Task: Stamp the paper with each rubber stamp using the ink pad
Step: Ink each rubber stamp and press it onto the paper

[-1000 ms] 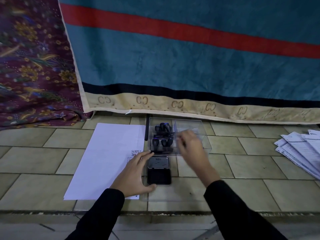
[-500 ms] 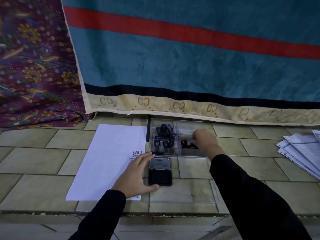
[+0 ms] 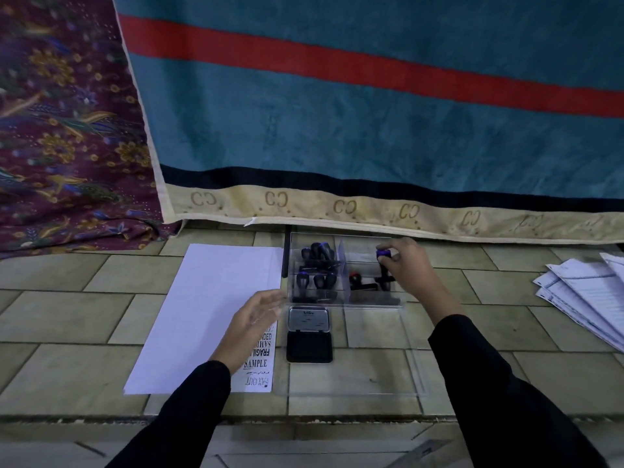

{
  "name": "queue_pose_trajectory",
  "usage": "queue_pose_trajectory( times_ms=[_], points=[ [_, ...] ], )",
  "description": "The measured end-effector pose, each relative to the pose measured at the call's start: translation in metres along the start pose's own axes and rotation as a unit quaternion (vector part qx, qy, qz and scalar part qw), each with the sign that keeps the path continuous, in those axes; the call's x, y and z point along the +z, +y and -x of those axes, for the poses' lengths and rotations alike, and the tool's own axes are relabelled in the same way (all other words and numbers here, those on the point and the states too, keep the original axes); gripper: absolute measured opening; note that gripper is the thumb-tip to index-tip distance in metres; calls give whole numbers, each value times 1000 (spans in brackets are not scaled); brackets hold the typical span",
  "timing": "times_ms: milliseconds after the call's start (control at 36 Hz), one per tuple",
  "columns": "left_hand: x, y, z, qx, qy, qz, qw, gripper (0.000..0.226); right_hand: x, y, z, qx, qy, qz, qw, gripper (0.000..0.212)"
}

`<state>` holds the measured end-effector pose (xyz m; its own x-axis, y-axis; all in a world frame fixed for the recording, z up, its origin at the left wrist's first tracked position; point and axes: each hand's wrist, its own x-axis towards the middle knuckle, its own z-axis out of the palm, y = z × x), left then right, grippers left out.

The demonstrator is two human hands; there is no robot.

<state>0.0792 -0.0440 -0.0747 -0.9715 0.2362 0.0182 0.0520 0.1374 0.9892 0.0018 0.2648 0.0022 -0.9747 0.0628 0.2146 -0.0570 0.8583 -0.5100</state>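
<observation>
A white paper lies on the tiled floor, with several black stamp prints down its right edge. Right of it sits the open black ink pad, its lid folded back. Behind the pad stands a clear plastic box: several dark rubber stamps fill its left half, and a red-topped stamp lies in the right half. My right hand is inside the right half, fingers closed on the blue-topped handle of an upright stamp. My left hand hovers, fingers apart, over the paper's right edge, blurred.
A teal blanket with a red stripe hangs just behind the box. A purple floral cloth lies at the left. A pile of printed sheets is at the right. The clear box lid lies flat under the ink pad.
My right hand moved from above the box into its right half and gripped the blue-topped stamp. My left hand lifted and slid left off the ink pad's edge.
</observation>
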Motion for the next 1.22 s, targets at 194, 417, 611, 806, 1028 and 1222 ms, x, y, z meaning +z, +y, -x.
queue_pose_trajectory(
  times_ms=[194, 417, 611, 806, 1028, 1222],
  points=[
    [-7, 4, 3, 35, 101, 12, 994, 21, -3, -45, 42, -19, 35, -180, 983, 31],
    [-1, -14, 12, 105, -25, -383, 918, 74, 40, -76, 96, -112, -96, -161, 976, 32],
    [6, -24, 13, 109, -23, -408, 906, 90, 56, -76, 113, -160, -82, -122, 976, 28],
    [7, -28, 12, 110, -12, -408, 906, 89, 62, -80, 116, -171, -80, -118, 975, 25],
    [7, -29, 12, 108, -7, -399, 911, 88, 67, -82, 122, -172, -70, -109, 977, 23],
    [8, -27, 11, 107, -11, -399, 911, 85, 69, -84, 122, -141, -61, -120, 981, 21]
  ],
)
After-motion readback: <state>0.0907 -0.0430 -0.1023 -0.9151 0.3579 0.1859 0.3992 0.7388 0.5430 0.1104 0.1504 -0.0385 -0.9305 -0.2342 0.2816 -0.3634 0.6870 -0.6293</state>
